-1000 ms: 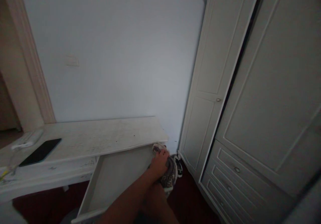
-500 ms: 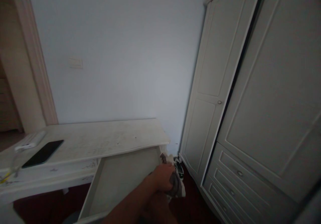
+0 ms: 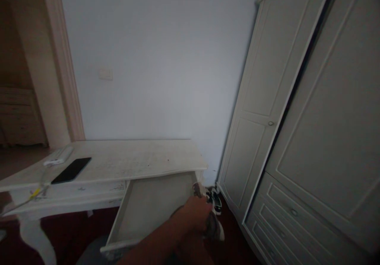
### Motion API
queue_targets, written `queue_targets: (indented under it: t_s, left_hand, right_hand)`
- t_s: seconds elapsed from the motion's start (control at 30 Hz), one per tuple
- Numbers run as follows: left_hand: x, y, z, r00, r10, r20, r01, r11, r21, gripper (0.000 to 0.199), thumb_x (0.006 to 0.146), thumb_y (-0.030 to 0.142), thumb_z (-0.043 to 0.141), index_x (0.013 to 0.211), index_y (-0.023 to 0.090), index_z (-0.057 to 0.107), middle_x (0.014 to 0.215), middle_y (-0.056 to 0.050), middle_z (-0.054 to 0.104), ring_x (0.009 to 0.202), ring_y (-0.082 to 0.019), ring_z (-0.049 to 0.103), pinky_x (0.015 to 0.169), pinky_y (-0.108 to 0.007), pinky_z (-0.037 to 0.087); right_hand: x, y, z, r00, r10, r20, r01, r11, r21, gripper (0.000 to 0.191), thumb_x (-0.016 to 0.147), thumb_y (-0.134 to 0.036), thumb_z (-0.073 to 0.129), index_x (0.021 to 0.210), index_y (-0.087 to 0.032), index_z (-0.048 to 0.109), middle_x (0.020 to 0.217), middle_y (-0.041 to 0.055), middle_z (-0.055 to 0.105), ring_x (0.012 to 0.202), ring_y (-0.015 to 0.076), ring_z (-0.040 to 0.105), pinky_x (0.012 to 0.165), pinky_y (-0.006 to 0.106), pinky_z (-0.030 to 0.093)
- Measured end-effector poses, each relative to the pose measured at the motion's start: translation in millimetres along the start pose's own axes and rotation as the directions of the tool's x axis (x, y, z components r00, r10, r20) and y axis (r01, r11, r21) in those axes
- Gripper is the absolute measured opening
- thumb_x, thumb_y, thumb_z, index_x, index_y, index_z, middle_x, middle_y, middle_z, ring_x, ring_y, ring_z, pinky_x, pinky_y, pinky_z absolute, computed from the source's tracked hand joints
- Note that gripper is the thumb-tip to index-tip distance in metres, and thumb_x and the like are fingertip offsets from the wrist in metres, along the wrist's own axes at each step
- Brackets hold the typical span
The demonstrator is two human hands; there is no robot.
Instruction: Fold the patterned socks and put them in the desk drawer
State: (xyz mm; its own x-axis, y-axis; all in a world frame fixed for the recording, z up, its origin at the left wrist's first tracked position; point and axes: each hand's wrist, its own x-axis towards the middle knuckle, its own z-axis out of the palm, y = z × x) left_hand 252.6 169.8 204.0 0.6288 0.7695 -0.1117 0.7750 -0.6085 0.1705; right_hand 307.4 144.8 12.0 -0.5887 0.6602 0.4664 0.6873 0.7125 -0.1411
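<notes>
The left hand [image 3: 202, 213] is closed around a soft, crumpled brown-and-white cloth [image 3: 216, 229] beside the right side of the open drawer [image 3: 160, 205]. The right hand [image 3: 192, 242] is mostly hidden beneath the left arm; its grip cannot be told. The drawer is a shallow, smooth-bottomed box under a scuffed white desk [image 3: 139, 154] bearing a flat black phone [image 3: 72, 171]. Dark shoes [image 3: 216, 201] sit beyond the cloth, near the panelled wardrobe [image 3: 246, 150].

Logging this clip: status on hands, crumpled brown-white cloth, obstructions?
Left hand closed on cloth; right hand hidden. Cloth at open white rectangular drawer's right side. Nearby: black-white shoes on dark-red floor.
</notes>
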Motion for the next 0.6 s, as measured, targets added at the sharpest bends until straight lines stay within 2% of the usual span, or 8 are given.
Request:
queue_targets:
  t_s: [0.1, 0.2, 0.27, 0.33, 0.4, 0.5, 0.6]
  left_hand:
    - [-6.3, -29.8, 1.8, 0.997, -0.082, -0.002, 0.082, 0.996, -0.021, 0.059, 0.073, 0.041, 0.075, 0.129, 0.025, 0.069, 0.135, -0.019, 0.071, 0.116, -0.041, 0.073, 0.095, -0.053, 0.061]
    - [-25.2, -67.9, 11.6, 0.98, -0.193, 0.043, 0.194, 0.981, -0.016, 0.055, 0.076, 0.035, 0.071, 0.13, 0.023, 0.069, 0.135, -0.022, 0.072, 0.119, -0.041, 0.073, 0.099, -0.054, 0.059]
    - [-45.5, -93.1, 21.6, 0.962, -0.241, 0.128, 0.244, 0.97, -0.003, 0.045, 0.074, 0.031, 0.072, 0.117, 0.021, 0.076, 0.125, -0.022, 0.078, 0.115, -0.042, 0.075, 0.098, -0.055, 0.06]
    - [-68.8, -116.3, 31.7, 0.943, -0.258, 0.211, 0.265, 0.964, -0.008, 0.04, 0.07, 0.029, 0.073, 0.109, 0.024, 0.079, 0.12, -0.018, 0.081, 0.114, -0.04, 0.076, 0.1, -0.052, 0.06]
    - [-91.0, -137.6, 39.5, 0.921, -0.282, 0.268, 0.295, 0.955, -0.01, 0.048, 0.064, 0.027, 0.075, 0.112, 0.024, 0.079, 0.123, -0.016, 0.081, 0.115, -0.038, 0.076, 0.099, -0.046, 0.061]
    - [-116.9, -165.1, 45.3, 0.876, -0.35, 0.332, 0.363, 0.931, 0.024, 0.06, 0.056, 0.026, 0.076, 0.116, 0.021, 0.079, 0.124, -0.019, 0.081, 0.114, -0.041, 0.077, 0.096, -0.049, 0.062]
    - [-131.0, -183.0, 48.3, 0.86, -0.388, 0.331, 0.398, 0.916, 0.038, 0.069, 0.056, 0.027, 0.075, 0.125, 0.02, 0.077, 0.131, -0.019, 0.079, 0.121, -0.041, 0.075, 0.101, -0.049, 0.061]
  right_hand:
    - [7.6, -6.0, -23.7, 0.986, 0.041, 0.163, -0.039, 0.999, -0.014, 0.044, 0.095, -0.044, 0.071, 0.137, -0.031, 0.068, 0.131, 0.0078, 0.077, 0.112, 0.0343, 0.075, 0.094, 0.042, 0.06]
    - [12.0, -8.8, -38.9, 0.961, 0.071, 0.266, -0.061, 0.997, -0.045, 0.034, 0.094, -0.05, 0.075, 0.118, -0.026, 0.073, 0.115, 0.0073, 0.08, 0.104, 0.0309, 0.075, 0.09, 0.039, 0.058]
    - [12.7, -9.2, -41.7, 0.962, 0.06, 0.266, -0.045, 0.997, -0.064, 0.031, 0.093, -0.052, 0.076, 0.109, -0.025, 0.072, 0.108, 0.0059, 0.08, 0.1, 0.0289, 0.075, 0.089, 0.038, 0.057]
    - [12.4, -9.9, -41.6, 0.972, 0.038, 0.23, -0.021, 0.997, -0.075, 0.033, 0.093, -0.053, 0.075, 0.11, -0.025, 0.068, 0.108, 0.0047, 0.078, 0.1, 0.0276, 0.073, 0.089, 0.038, 0.055]
    - [12.1, -11.7, -42.5, 0.979, 0.028, 0.201, -0.011, 0.997, -0.083, 0.034, 0.096, -0.055, 0.072, 0.112, -0.026, 0.066, 0.108, 0.0038, 0.077, 0.099, 0.0265, 0.071, 0.089, 0.037, 0.053]
    - [12.6, -15.4, -48.7, 0.978, 0.029, 0.205, -0.011, 0.996, -0.091, 0.031, 0.098, -0.055, 0.069, 0.107, -0.026, 0.065, 0.106, 0.0031, 0.076, 0.099, 0.0256, 0.07, 0.088, 0.037, 0.051]
    - [14.2, -18.0, -56.8, 0.975, 0.038, 0.218, -0.019, 0.996, -0.087, 0.03, 0.099, -0.054, 0.068, 0.103, -0.025, 0.065, 0.103, 0.0035, 0.075, 0.099, 0.0251, 0.069, 0.089, 0.036, 0.049]
